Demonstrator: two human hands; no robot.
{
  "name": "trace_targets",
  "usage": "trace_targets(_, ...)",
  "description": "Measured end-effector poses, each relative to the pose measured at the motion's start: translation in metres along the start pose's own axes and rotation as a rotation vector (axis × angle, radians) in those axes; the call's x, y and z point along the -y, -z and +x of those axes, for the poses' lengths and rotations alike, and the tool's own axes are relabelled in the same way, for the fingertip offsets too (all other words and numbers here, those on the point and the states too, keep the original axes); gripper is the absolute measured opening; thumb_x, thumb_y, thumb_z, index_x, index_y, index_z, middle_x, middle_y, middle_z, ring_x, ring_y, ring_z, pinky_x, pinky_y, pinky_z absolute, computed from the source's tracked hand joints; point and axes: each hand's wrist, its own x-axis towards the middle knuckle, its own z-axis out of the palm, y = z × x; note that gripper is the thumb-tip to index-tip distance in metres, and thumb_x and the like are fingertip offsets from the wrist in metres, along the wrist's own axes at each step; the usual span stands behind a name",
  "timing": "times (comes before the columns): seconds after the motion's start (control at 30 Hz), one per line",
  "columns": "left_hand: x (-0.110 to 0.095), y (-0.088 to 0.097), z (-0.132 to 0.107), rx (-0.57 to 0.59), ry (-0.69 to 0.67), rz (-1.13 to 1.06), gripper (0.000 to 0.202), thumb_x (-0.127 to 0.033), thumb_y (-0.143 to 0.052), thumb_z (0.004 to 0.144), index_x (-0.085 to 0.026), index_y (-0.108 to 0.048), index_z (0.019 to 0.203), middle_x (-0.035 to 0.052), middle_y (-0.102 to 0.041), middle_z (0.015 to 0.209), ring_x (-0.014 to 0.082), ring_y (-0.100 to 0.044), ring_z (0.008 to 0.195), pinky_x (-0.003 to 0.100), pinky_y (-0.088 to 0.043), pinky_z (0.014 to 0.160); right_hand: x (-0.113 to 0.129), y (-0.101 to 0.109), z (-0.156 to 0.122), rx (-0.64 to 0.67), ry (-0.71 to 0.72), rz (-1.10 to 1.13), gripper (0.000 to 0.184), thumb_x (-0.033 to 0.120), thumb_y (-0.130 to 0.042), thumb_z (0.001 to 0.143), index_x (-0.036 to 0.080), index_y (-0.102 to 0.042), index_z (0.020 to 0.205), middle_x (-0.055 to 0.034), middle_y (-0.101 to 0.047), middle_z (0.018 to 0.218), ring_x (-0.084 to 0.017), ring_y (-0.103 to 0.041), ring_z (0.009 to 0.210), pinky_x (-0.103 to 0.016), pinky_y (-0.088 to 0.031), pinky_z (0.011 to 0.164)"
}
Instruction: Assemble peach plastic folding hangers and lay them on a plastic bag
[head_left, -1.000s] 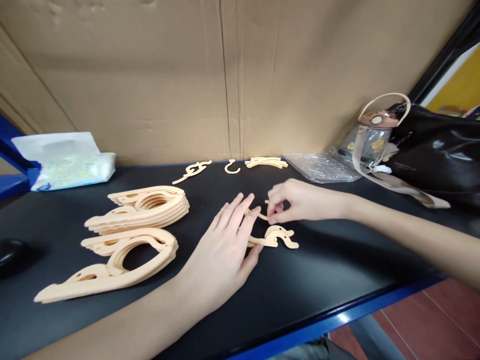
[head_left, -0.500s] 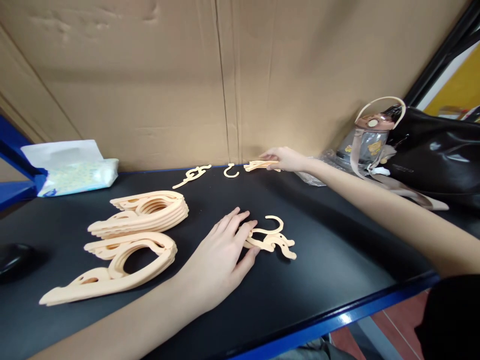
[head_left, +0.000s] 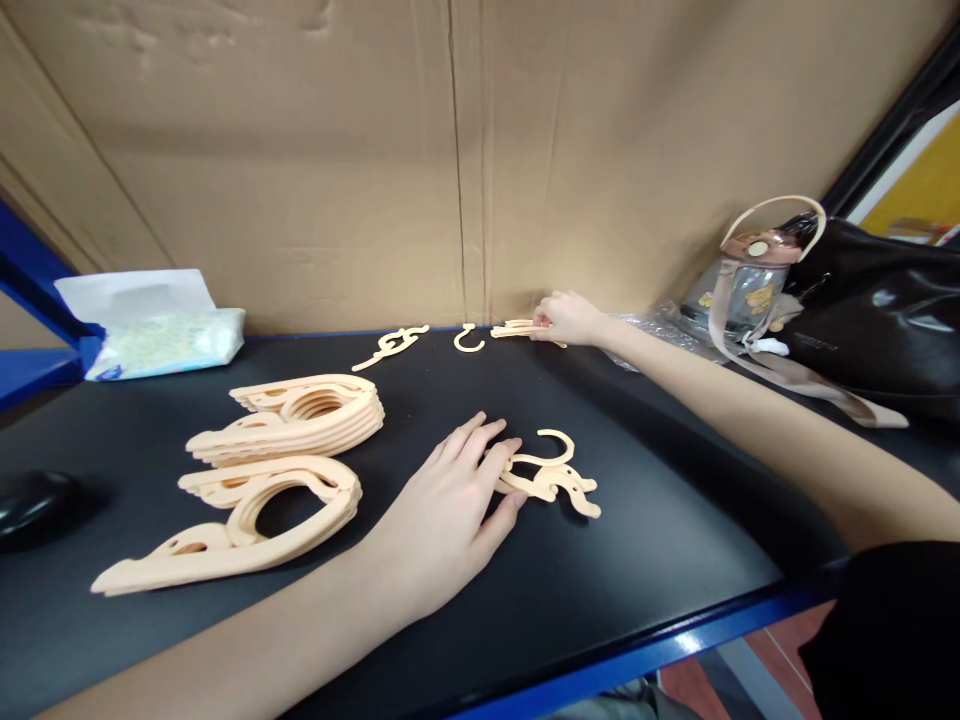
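Note:
My left hand [head_left: 444, 510] lies flat on the black table [head_left: 660, 560], fingers stretched out, with its fingertips on a small peach plastic piece with a hook [head_left: 551, 475]. My right hand [head_left: 564, 317] reaches to the back of the table by the cardboard wall and its fingers close on a small pile of thin peach pieces [head_left: 516, 328]. A loose hook [head_left: 469, 340] and another flat peach piece [head_left: 390, 346] lie just left of that pile.
Two stacks of peach hanger halves [head_left: 292, 415] [head_left: 240, 520] lie at the left. A tissue pack [head_left: 154, 325] sits far left, a black object [head_left: 34, 500] at the left edge. A plastic bag [head_left: 660, 325], a bottle with a strap [head_left: 742, 285] and a black bag [head_left: 870, 320] stand at the right.
My right hand left the piece near my left hand, which now shows a hook on top, and reached to the back pile, where it now grips the thin pieces.

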Motion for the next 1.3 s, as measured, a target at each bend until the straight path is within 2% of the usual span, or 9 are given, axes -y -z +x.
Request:
trace_targets(0.17, 0.0, 0.0, 0.002, -0.021, -0.021, -0.034, 0.037, -0.033, -0.038, 0.098, -0.017, -0.048, 0.129, 0.0119, -0.044, 0.143, 0.0263, -0.028, 0.14, 0.048, -0.036, 0.11, 0.004, 0.002, -0.015, 0.033, 0.017, 0.107, 0.025, 0.039, -0.062, 0.08, 0.016, -0.071, 0.08, -0.0069, -0.069, 0.081, -0.019, -0.06, 0.073, -0.028, -0.036, 0.063)
trace_targets(0.4, -0.002, 0.003, 0.003, -0.054, -0.061, -0.09, 0.023, -0.027, -0.043, 0.096, -0.017, -0.055, 0.114, 0.0109, -0.049, 0.134, 0.0245, -0.035, 0.134, 0.044, -0.039, 0.106, 0.033, 0.015, -0.071, 0.094, 0.183, 0.333, 0.021, 0.039, -0.062, 0.083, 0.019, -0.069, 0.086, -0.001, -0.069, 0.085, -0.013, -0.06, 0.075, -0.024, -0.04, 0.066)
trace_targets(0.53, -0.004, 0.008, 0.003, -0.072, -0.04, -0.104, 0.023, -0.029, -0.045, 0.096, -0.017, -0.056, 0.112, 0.0088, -0.054, 0.126, 0.0236, -0.046, 0.119, 0.043, -0.043, 0.098, 0.049, 0.019, -0.097, 0.042, 0.25, 0.595, 0.026, 0.041, -0.06, 0.086, 0.016, -0.068, 0.088, -0.0021, -0.066, 0.083, -0.014, -0.058, 0.074, -0.025, -0.04, 0.066)
trace_targets(0.67, -0.006, 0.01, 0.005, -0.085, -0.024, -0.109, 0.018, -0.026, -0.047, 0.095, -0.018, -0.058, 0.105, 0.0061, -0.057, 0.117, 0.0228, -0.048, 0.109, 0.041, -0.044, 0.092, 0.052, 0.014, -0.102, -0.082, 0.138, 0.761, 0.03, 0.044, -0.06, 0.086, 0.015, -0.067, 0.087, -0.0017, -0.065, 0.078, -0.013, -0.056, 0.07, -0.026, -0.041, 0.065)
trace_targets(0.77, -0.007, 0.012, 0.006, -0.088, -0.02, -0.098, 0.015, -0.022, -0.047, 0.094, -0.017, -0.059, 0.102, 0.0047, -0.058, 0.109, 0.0212, -0.049, 0.099, 0.039, -0.044, 0.087, 0.051, 0.006, -0.1, -0.166, 0.032, 0.679, 0.027, 0.041, -0.061, 0.085, 0.015, -0.069, 0.083, -0.0007, -0.062, 0.072, -0.012, -0.052, 0.064, -0.026, -0.038, 0.061)
trace_targets(0.83, -0.008, 0.013, 0.006, -0.085, -0.027, -0.092, 0.014, -0.021, -0.047, 0.094, -0.018, -0.059, 0.099, 0.004, -0.058, 0.107, 0.0207, -0.049, 0.097, 0.039, -0.044, 0.084, 0.052, 0.001, -0.099, -0.167, 0.017, 0.611, 0.024, 0.038, -0.062, 0.085, 0.016, -0.07, 0.082, -0.0007, -0.061, 0.072, -0.012, -0.051, 0.063, -0.026, -0.037, 0.061)
trace_targets(1.1, -0.008, 0.012, 0.005, -0.061, -0.058, -0.095, 0.013, -0.021, -0.044, 0.094, -0.019, -0.058, 0.095, 0.0038, -0.058, 0.108, 0.0207, -0.049, 0.097, 0.038, -0.043, 0.085, 0.057, 0.006, -0.107, -0.086, 0.126, 0.546, 0.028, 0.04, -0.055, 0.09, 0.019, -0.072, 0.097, -0.0046, -0.063, 0.088, -0.015, -0.057, 0.077, -0.027, -0.041, 0.069)
trace_targets(1.23, -0.008, 0.012, 0.005, -0.054, -0.063, -0.082, 0.014, -0.022, -0.043, 0.095, -0.019, -0.057, 0.098, 0.0043, -0.058, 0.109, 0.0213, -0.05, 0.098, 0.039, -0.043, 0.085, 0.055, 0.015, -0.11, -0.016, 0.2, 0.487, 0.039, 0.051, -0.063, 0.082, 0.019, -0.07, 0.103, -0.0056, -0.064, 0.095, -0.019, -0.057, 0.085, -0.03, -0.042, 0.074)
trace_targets(1.3, -0.008, 0.011, 0.005, -0.05, -0.064, -0.078, 0.014, -0.023, -0.043, 0.095, -0.02, -0.056, 0.098, 0.0043, -0.058, 0.109, 0.0215, -0.05, 0.098, 0.039, -0.044, 0.084, 0.055, 0.018, -0.111, 0.003, 0.236, 0.452, 0.036, 0.049, -0.064, 0.082, 0.02, -0.07, 0.103, -0.0049, -0.064, 0.095, -0.019, -0.057, 0.085, -0.031, -0.041, 0.076)
